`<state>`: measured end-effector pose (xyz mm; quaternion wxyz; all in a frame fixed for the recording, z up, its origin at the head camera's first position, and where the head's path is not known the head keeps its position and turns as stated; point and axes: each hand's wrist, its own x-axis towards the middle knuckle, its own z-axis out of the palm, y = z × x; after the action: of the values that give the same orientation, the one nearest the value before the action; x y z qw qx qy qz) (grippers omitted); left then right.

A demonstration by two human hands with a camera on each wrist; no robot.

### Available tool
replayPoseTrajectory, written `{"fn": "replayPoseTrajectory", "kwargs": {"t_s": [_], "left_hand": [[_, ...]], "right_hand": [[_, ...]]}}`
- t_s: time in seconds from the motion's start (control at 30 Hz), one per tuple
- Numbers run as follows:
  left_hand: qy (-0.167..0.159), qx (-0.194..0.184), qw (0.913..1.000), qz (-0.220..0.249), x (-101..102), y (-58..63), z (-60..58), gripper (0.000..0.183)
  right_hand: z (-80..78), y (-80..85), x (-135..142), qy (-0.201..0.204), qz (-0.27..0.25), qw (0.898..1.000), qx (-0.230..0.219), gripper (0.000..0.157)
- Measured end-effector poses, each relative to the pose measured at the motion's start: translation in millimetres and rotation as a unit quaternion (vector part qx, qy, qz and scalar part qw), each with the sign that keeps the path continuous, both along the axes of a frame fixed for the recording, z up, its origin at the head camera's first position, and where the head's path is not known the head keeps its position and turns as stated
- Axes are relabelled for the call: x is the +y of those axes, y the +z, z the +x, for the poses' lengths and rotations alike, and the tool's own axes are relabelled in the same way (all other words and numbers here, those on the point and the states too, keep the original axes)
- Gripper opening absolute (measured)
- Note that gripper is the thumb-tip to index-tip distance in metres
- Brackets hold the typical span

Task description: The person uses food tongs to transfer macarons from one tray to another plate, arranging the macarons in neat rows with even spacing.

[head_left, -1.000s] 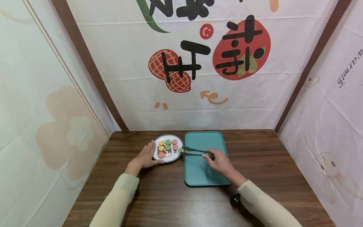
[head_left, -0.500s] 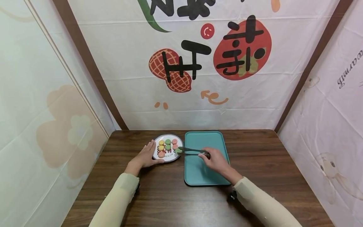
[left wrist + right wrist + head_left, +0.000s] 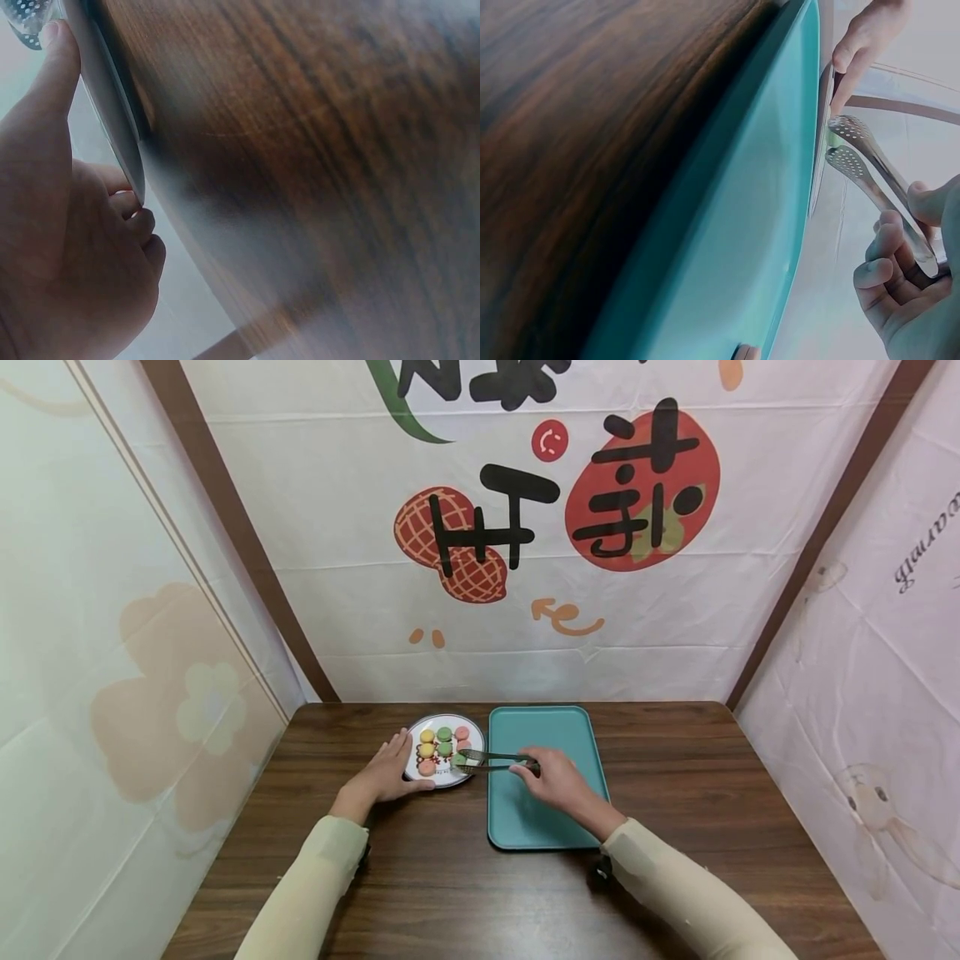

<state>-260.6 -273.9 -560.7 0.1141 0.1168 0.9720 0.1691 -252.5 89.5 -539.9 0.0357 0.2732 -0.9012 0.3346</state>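
Note:
My left hand (image 3: 387, 772) lies against the left side of a white, dark-rimmed plate (image 3: 459, 779), fingers stretched along its edge and thumb at the near rim. In the left wrist view, the thumb and fingertips touch the plate (image 3: 112, 112). Metal tongs (image 3: 495, 762) are gripped in my right hand (image 3: 557, 779), with perforated tips over the plate's right part. Between those tips is a green macaron (image 3: 458, 761), close over the plate. Yellow macarons (image 3: 427, 750), green macarons (image 3: 445, 735) and pink macarons (image 3: 462, 732) stand in rows; the tongs partly cover one pink one.
A teal rectangular tray (image 3: 540, 822) lies right beside the plate, under my right hand and the tongs. Both rest toward the back of a dark wooden table (image 3: 450, 893). Printed cloth walls (image 3: 360, 610) enclose the table at the back and both sides.
My right hand has moved left, carrying the green macaron in the tongs from the plate's right rim to farther over the plate. My left hand has stayed at the plate's edge.

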Motion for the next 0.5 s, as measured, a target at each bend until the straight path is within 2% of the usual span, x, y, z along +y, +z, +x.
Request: {"fn": "replayPoseTrajectory", "kwargs": {"t_s": [0.33,0.5], "left_hand": [[0.001,-0.003,1.0,-0.002,-0.2,2.0,0.5,0.123],[-0.001,-0.003,1.0,-0.001,0.3,3.5,0.9,0.123]], "right_hand": [[-6.5,-0.1,-12.1,0.029,0.001,1.0,0.003,0.041],[-10.3,1.6,-16.0,0.038,0.004,0.999,-0.002,0.036]]}}
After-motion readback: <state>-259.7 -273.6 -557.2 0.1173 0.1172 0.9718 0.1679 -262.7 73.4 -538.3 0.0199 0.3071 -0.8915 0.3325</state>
